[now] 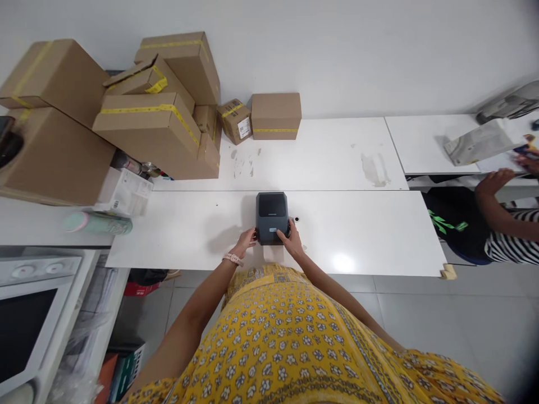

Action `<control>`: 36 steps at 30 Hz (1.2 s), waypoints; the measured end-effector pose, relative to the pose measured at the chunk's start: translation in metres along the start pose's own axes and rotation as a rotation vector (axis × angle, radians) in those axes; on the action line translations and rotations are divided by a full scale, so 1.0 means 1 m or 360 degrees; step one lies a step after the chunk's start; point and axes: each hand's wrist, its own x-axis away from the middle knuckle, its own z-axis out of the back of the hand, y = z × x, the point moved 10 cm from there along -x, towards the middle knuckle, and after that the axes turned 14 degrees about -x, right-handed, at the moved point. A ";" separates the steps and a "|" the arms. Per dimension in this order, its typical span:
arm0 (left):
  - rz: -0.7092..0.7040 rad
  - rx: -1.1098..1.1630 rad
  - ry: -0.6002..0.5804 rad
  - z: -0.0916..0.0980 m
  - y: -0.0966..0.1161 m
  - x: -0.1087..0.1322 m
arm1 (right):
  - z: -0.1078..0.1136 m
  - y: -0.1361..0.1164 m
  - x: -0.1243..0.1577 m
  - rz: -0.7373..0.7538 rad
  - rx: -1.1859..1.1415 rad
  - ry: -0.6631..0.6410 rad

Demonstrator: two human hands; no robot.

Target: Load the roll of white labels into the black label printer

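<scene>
A dark grey box-shaped device (272, 221) with a black top panel and a small light button stands on the white table (357, 235). My left hand (246, 242) touches its left side near the front corner, fingers against the edge. On the other side, my right hand (292, 240) grips the right front corner, thumb on top and fingers along the side. A small white round item with a dark centre (297, 219) lies just right of the device. Something pale sticks out below the device's front edge.
Cardboard boxes (143, 120) are piled at the back left, with a brown box (276, 115) against the wall. A green bottle (99, 223) lies at the left. Another person's arm (501, 207) and a white package (484, 141) are at the right.
</scene>
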 end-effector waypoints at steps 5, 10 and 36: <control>0.0011 0.0015 -0.0007 0.002 0.003 0.001 | 0.002 0.004 0.000 -0.0258 -0.0117 0.0111; 0.0000 0.0020 -0.0059 0.005 0.006 0.001 | 0.000 -0.004 0.000 -0.0239 -0.0039 0.0138; 0.0420 -0.0189 -0.0652 -0.069 -0.061 0.014 | 0.010 -0.024 -0.004 -0.0009 -0.0026 -0.0243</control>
